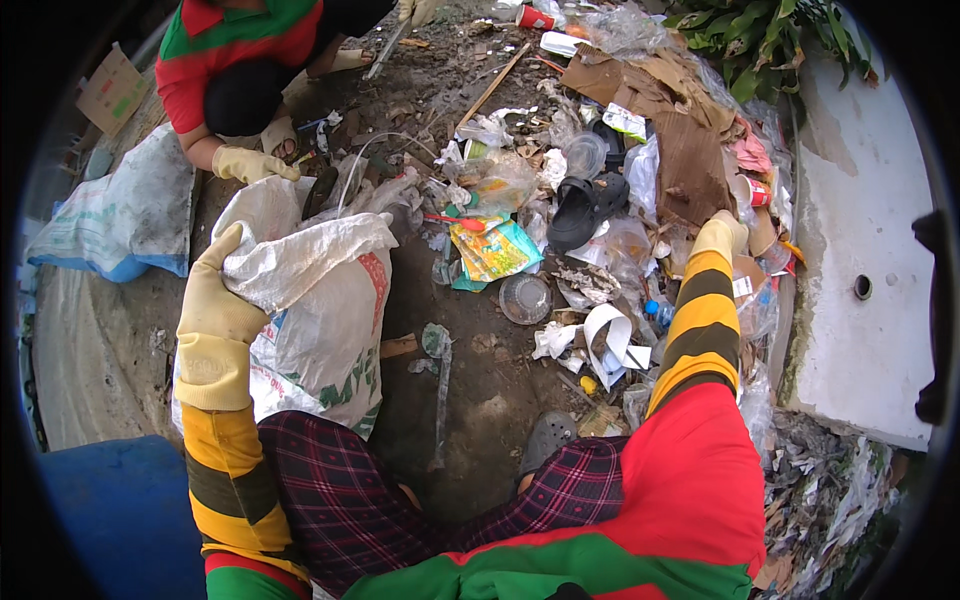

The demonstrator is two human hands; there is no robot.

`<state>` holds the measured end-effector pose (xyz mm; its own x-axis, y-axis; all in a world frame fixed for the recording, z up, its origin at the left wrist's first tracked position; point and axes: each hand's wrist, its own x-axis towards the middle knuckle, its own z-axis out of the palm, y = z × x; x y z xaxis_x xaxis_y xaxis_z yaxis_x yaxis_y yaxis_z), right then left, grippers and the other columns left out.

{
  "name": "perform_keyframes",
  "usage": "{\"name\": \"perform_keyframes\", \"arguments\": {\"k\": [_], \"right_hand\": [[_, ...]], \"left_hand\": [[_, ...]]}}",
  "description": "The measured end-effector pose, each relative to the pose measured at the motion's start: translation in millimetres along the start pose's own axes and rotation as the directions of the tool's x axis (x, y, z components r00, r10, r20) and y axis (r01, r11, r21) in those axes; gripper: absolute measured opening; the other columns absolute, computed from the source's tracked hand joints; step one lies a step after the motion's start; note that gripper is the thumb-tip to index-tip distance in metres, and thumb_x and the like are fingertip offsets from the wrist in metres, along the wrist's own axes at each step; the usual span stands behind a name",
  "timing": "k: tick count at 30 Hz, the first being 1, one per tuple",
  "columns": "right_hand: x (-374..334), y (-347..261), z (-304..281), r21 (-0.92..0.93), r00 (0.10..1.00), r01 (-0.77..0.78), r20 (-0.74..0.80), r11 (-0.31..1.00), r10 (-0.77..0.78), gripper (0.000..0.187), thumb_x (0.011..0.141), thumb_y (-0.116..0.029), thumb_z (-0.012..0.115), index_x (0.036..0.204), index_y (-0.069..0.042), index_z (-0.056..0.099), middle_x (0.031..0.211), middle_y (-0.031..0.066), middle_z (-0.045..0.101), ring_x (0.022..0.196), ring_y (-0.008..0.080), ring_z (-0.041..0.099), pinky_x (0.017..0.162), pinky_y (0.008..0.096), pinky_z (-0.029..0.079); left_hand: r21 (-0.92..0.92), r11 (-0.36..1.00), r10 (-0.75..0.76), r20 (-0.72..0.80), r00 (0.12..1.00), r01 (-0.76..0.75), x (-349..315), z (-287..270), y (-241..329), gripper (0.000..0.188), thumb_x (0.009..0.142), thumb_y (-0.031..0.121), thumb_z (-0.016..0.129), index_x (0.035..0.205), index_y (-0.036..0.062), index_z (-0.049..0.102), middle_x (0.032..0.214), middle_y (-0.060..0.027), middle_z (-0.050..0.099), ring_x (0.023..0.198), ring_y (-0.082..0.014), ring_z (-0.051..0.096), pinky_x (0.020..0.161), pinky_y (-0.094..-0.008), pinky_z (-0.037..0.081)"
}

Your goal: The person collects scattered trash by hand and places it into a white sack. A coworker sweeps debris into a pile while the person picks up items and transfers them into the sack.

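My left hand (215,310), in a cream work glove, is closed on the folded rim of a white woven sack (325,320). The sack stands by my left knee with its mouth at the top. My right hand (720,238), gloved alike, reaches forward into a heap of rubbish. Its fingers are closed at the lower edge of a piece of brown cardboard (690,165). Left of that lie dark clogs (575,212), a clear plastic cup (525,299), a yellow-and-teal packet (495,250) and a red plastic spoon (455,221).
Across from me another person crouches, a gloved hand (255,164) by the sack's far side. A second sack (120,215) lies at the left. A pale concrete slab (860,240) borders the heap on the right. A blue container (115,515) stands at the lower left.
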<state>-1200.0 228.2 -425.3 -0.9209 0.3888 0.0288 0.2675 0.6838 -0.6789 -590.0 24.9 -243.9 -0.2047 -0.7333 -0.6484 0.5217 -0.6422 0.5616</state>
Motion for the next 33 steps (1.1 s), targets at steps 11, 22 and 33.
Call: {"name": "perform_keyframes", "arguments": {"k": [11, 22, 33], "right_hand": [[-27, 27, -40, -0.108, 0.955, 0.128, -0.255, 0.986, -0.152, 0.074, 0.076, -0.045, 0.068, 0.135, -0.011, 0.039, 0.135, 0.0126, 0.044, 0.124, 0.0291, 0.042, 0.102, 0.0479, 0.033], [-163, -4, 53, -0.062, 0.302, 0.938, 0.625, 0.340, -0.720, 0.060, 0.077, -0.050, 0.066, 0.130, -0.024, 0.051, 0.139, 0.0046, 0.045, 0.131, 0.0263, 0.035, 0.106, 0.0457, 0.029], [-121, -8, 27, -0.336, 0.837, 0.441, 0.488, 0.832, -0.247, 0.062, 0.078, -0.047, 0.064, 0.126, -0.009, 0.053, 0.122, 0.0169, 0.058, 0.113, 0.0322, 0.056, 0.094, 0.0403, 0.044]], "left_hand": [[0.119, 0.993, 0.011, 0.129, 0.992, -0.027, 3, 1, -6, 0.036, 0.091, 0.020, 0.053, 0.123, 0.0024, 0.052, 0.117, -0.0150, 0.060, 0.107, -0.0296, 0.059, 0.095, -0.0465, 0.046], [0.110, 0.986, 0.100, 0.193, 0.976, -0.123, 13, 0, -5, 0.036, 0.093, 0.019, 0.050, 0.124, 0.0002, 0.049, 0.115, -0.0184, 0.060, 0.104, -0.0309, 0.060, 0.092, -0.0467, 0.048], [0.079, 0.994, 0.070, 0.119, 0.990, -0.080, 9, -3, -1, 0.032, 0.092, 0.018, 0.053, 0.120, 0.0021, 0.052, 0.113, -0.0170, 0.061, 0.103, -0.0329, 0.060, 0.091, -0.0503, 0.048]]}}
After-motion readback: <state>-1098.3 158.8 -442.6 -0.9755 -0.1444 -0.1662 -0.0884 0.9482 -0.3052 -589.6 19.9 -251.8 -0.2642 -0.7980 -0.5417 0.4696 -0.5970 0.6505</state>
